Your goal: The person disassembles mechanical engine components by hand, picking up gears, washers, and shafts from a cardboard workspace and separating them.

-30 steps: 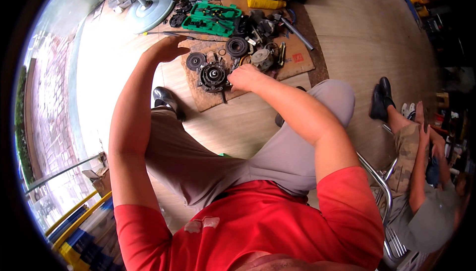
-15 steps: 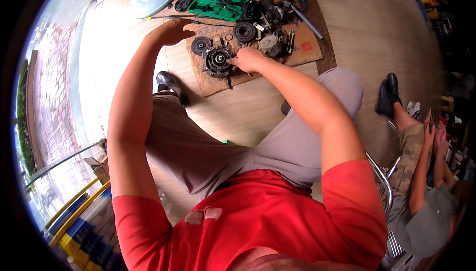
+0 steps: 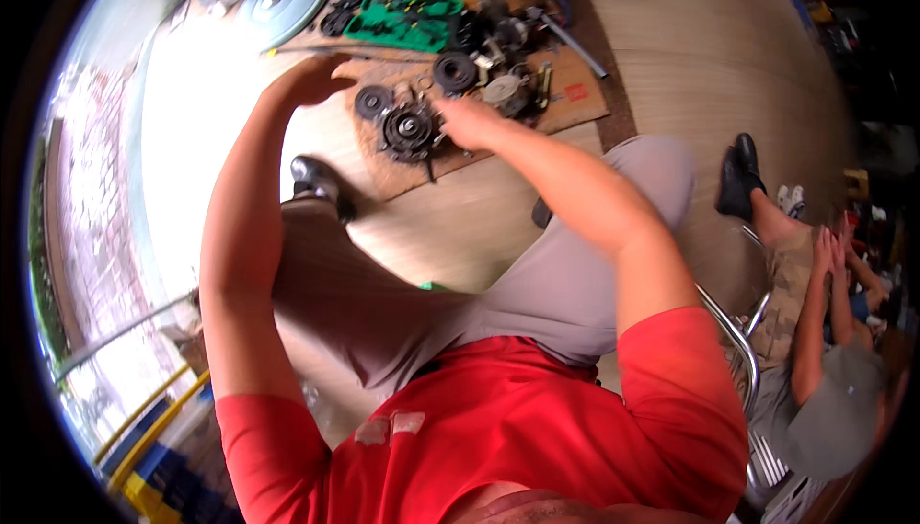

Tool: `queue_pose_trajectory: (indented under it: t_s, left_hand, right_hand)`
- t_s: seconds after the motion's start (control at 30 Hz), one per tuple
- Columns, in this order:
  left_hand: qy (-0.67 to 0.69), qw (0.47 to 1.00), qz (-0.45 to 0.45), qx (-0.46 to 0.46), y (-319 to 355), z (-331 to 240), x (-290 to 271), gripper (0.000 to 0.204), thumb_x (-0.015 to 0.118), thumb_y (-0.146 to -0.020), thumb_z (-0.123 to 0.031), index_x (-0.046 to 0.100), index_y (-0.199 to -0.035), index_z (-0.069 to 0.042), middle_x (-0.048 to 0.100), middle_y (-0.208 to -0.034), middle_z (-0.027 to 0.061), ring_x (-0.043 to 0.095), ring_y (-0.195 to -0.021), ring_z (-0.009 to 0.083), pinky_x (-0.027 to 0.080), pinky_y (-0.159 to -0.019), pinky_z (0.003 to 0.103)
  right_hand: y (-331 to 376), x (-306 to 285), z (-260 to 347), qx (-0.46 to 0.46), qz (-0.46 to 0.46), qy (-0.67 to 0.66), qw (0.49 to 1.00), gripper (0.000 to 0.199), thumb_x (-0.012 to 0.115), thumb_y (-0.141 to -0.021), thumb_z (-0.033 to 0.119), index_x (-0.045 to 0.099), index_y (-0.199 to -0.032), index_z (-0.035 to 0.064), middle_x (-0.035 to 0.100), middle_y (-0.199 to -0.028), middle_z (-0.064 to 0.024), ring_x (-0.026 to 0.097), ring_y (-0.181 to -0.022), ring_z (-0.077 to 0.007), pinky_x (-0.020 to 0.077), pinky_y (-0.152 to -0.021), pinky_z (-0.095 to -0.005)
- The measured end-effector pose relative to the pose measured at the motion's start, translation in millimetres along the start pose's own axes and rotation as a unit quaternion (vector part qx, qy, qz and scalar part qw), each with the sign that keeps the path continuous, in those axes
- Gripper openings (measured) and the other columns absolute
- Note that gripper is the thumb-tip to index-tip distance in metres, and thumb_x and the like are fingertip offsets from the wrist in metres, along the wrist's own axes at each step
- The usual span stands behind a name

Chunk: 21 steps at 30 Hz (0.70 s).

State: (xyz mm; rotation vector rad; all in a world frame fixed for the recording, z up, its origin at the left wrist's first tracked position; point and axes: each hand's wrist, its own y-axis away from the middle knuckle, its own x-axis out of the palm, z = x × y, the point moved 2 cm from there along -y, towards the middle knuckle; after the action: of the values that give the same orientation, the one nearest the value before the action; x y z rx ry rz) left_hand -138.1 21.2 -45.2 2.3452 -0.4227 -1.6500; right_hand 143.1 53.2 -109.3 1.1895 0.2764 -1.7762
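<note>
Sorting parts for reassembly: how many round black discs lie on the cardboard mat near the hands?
3: one small disc under the left hand, a larger hub by the right hand, another beyond. The clutter may hide more.

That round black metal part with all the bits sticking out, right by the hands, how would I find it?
Look at the brown cardboard sheet lying on the wooden floor. Near its front edge, just left of the right hand, sits the round black metal part. It is bigger than the plain dark disc beside it and has a pale hub in its middle.
</note>
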Motion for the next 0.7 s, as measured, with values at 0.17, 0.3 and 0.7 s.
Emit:
queue_pose_trajectory:
  t_s: [0.17,0.3,0.7]
  left_hand:
    - [0.003,1.0,-0.012,-0.016,2.4,-7.8,-1.9,0.058,0.062,-0.087,-0.039,0.05,-0.13,-0.003,0.055,-0.126,0.0215,0.051,-0.118,0.0365,0.041,-0.099,0.041]
    - [0.007,1.0,-0.001,-0.025,3.3,-4.6,2.8,0.059,0.063,-0.085,-0.037,0.049,-0.131,-0.003,0.055,-0.124,0.0246,0.052,-0.117,0.0377,0.042,-0.099,0.041]
    - [0.016,0.999,0.029,-0.022,-7.4,-15.8,8.6,0.062,0.064,-0.084,-0.038,0.049,-0.13,0.0,0.053,-0.129,0.0227,0.049,-0.122,0.0358,0.039,-0.102,0.041]
  right_hand:
    - [-5.2,8.2,-12.9,-0.071,0.024,0.131,0.988,0.017,0.059,-0.077,0.008,0.058,-0.094,0.008,0.066,-0.088,-0.016,0.064,-0.086,-0.0355,0.052,-0.071,-0.046]
    - [-0.5,5.1,-9.2,-0.12,-0.025,0.179,0.976,0.014,0.049,-0.085,0.016,0.061,-0.085,0.0084,0.066,-0.088,-0.015,0.066,-0.084,-0.0328,0.0533,-0.068,-0.0452]
    - [10.1,1.0,-3.4,-0.145,-0.065,0.279,0.947,0.018,0.054,-0.08,0.014,0.072,-0.077,0.0108,0.07,-0.084,-0.0085,0.069,-0.083,-0.0252,0.0552,-0.067,-0.039]
